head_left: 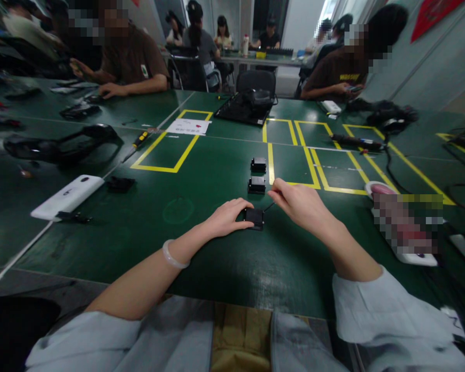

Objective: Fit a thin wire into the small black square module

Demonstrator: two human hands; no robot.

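Thumb and fingers of my left hand (229, 218) grip the left side of a small black box-shaped part (254, 218), which rests on the green table. To its right, my right hand (296, 204) pinches a thin dark rod-like tool (270, 207). The tool's tip points down-left at the right edge of the part; whether it touches cannot be made out. Just beyond lie two similar black box-shaped parts, a nearer one (257, 185) and a farther one (259, 165), lined up one behind the other.
Yellow tape outlines mark the green table (217, 263). To the left are a white power bank-like block (67, 196), a yellow-black screwdriver (136, 144) and a black headset-like frame (62, 144). A white-edged phone-like object (411, 257) lies right. Co-workers sit across the table.
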